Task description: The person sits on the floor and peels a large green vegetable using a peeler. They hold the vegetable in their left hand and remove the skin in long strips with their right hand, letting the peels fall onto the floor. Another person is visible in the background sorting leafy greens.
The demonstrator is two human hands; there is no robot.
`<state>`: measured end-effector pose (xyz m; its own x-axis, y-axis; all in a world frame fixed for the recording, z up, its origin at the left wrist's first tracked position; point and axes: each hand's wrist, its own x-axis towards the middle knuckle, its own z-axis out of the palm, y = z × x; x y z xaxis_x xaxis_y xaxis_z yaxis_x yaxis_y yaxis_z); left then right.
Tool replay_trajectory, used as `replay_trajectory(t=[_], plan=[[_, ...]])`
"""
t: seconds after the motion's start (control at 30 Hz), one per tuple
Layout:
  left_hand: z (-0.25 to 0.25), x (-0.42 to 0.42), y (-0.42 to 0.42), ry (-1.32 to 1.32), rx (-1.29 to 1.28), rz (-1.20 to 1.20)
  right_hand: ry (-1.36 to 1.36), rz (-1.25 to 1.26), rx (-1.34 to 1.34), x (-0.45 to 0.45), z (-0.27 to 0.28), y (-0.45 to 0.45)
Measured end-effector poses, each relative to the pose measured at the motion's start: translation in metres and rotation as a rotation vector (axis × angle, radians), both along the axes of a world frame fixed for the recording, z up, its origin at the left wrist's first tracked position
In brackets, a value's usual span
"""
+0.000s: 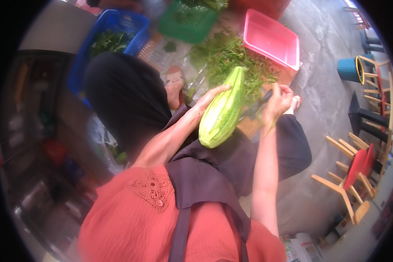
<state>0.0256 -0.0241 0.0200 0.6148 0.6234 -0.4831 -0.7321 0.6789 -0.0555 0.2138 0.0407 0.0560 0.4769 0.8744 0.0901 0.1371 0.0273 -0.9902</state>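
My left hand (213, 95) grips a long pale green gourd (221, 114), its thumb lying along the upper side. The gourd's skin is streaked lighter and darker green, and it is held at a slant above my lap. Right of it, my right hand (277, 102) is closed around what looks like a knife (256, 106); its dark blade is blurred and apart from the gourd. Thin green strips cling near my right wrist. Beyond the gourd, a heap of green peelings and stems (229, 54) covers the floor.
A pink plastic basket (271, 37) stands past the heap. Further left are a green basket (188, 23) and a blue basket (134, 24) holding leafy greens (111, 42). A blue bin (348, 69) and wooden chairs with red seats (355, 168) line the right side.
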Motion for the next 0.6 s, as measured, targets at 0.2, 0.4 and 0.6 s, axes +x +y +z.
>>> replay_trajectory(t=[0.2, 0.4, 0.6], plan=[[-0.008, -0.001, -0.001, 0.195, -0.045, 0.074, -0.088, 0.403, 0.023, -0.067, 0.058, -0.086], [-0.014, -0.009, 0.002, 0.101, -0.028, 0.029, -0.129, 0.346, 0.041, -0.059, 0.037, -0.046], [0.006, 0.006, -0.009, 0.043, -0.044, -0.075, -0.291, -0.114, -0.071, 0.026, -0.029, 0.039]])
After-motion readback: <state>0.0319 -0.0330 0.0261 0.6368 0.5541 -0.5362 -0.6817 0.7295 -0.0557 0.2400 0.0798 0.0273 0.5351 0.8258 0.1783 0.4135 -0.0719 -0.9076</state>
